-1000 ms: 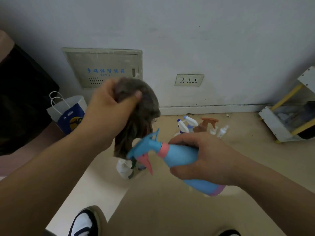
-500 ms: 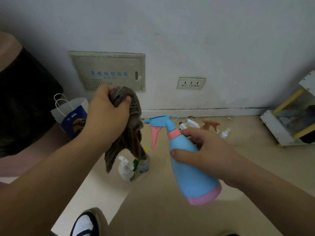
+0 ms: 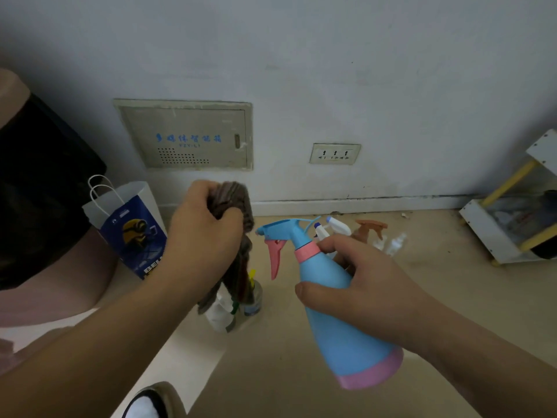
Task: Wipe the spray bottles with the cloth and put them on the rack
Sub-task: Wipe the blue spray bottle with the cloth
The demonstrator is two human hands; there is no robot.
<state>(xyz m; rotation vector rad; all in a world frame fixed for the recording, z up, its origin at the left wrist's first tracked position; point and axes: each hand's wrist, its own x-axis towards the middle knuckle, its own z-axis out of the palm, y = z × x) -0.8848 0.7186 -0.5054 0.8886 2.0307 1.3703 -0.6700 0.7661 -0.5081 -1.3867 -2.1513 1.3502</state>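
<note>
One pale grey wall [image 3: 361, 70] fills the upper half of the frame, edged at its foot by a white skirting [image 3: 376, 203]. A beige floor [image 3: 452, 297] is seen below it, with a lighter strip at lower left. A dark bulky item [image 3: 39, 191], not identifiable, is cut off at the left edge. A beige metal panel [image 3: 187, 137] with blue lettering is set in the wall left of centre. A white rack [image 3: 494, 230] with yellow posts is placed on the floor at the right edge.

A white and blue paper bag [image 3: 129, 227] is stood below the panel. The blue spray bottle [image 3: 337, 321], pink at collar, trigger and base, is held in the air at lower centre, tilted, nozzle to the left. The right hand [image 3: 370, 288] is wrapped round its upper body. The brown cloth [image 3: 238, 203] is bunched in the fist of the left hand [image 3: 205, 233], left of the nozzle and clear of the bottle, tail hanging.

Several small spray bottles [image 3: 355, 233] are grouped on the floor by the skirting, and more bottles [image 3: 223, 312] are seen under the cloth. A triple socket [image 3: 334, 153] is fitted right of the panel.
</note>
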